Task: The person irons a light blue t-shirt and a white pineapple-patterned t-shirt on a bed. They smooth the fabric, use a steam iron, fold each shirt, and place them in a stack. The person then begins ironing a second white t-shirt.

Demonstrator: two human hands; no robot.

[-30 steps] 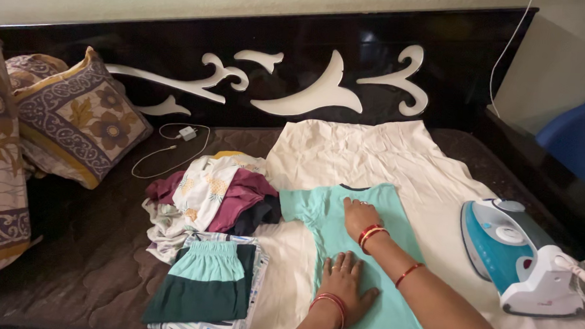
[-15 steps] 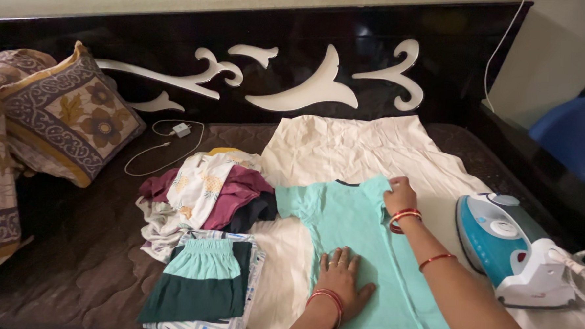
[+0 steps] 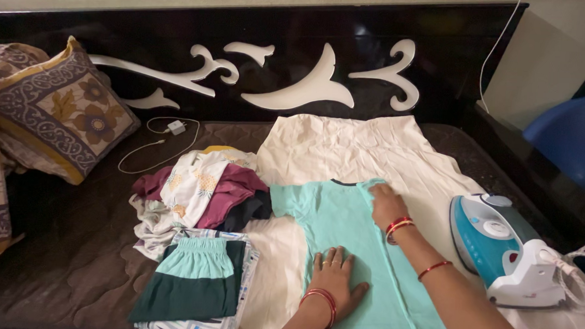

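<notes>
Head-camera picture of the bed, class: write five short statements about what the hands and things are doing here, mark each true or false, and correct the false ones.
1. The left hand lies flat on the mint-green T-shirt. True.
2. The right hand grips the steam iron. False: it rests at the shirt's shoulder, and the iron stands apart on the cream cloth to the right.
3. The T-shirt is spread on the cream cloth. True.
4. The pile of clothes sits right of the T-shirt. False: it lies to the left, above the folded green shorts.
5. The patterned pillow covers the white charger cable. False: the cable lies apart, in plain view on the mattress.
</notes>
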